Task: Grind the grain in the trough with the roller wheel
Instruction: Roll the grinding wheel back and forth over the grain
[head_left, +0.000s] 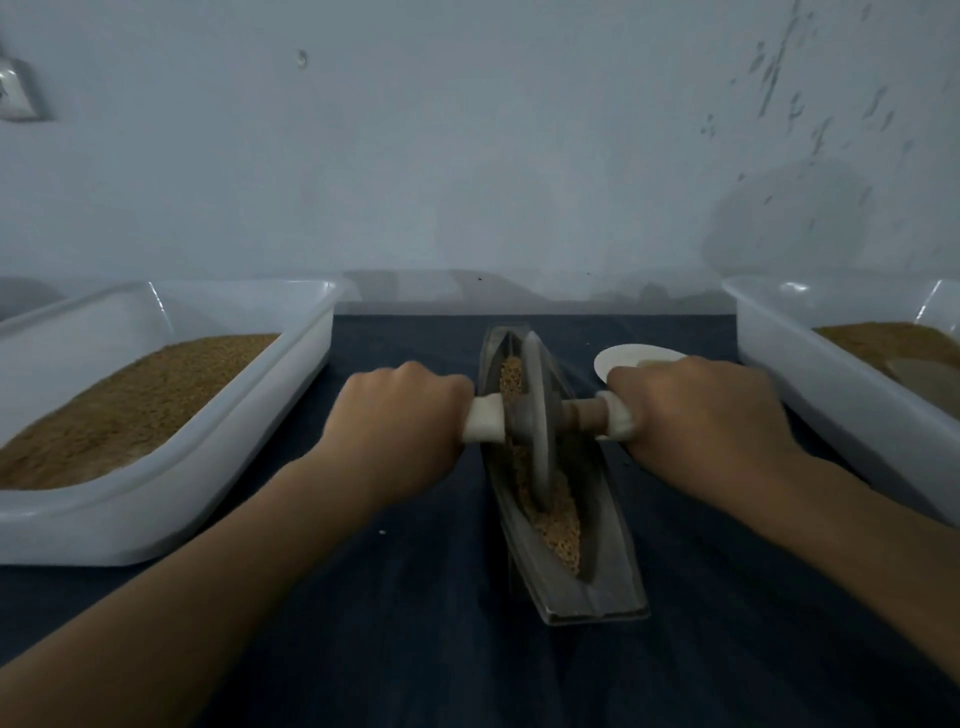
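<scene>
I am mid-grind, and to do this well I should bear down evenly through both ends of the axle so the grey stone roller wheel (535, 415) stays upright in the groove, then run it the whole length of the long, boat-shaped grey metal trough (613, 582) rather than working one patch. The coarse golden-brown grain (558, 525) lies along the bottom of that trough, heaped more toward my end, so I judge the near stretch needs the most passes. The wheel sits in the trough's middle, its edge down in the grain. My left hand (400, 415) is curled tight round the pale wrapped left handle (484, 418), knuckles up. My right hand (696, 410) grips the matching right handle (615, 415) the same way, fist closed over it. The trough rests on a dark blue cloth (415, 597), between two white plastic trays (171, 514) holding more grain; a small white dish (623, 358) lies just beyond my right hand.
</scene>
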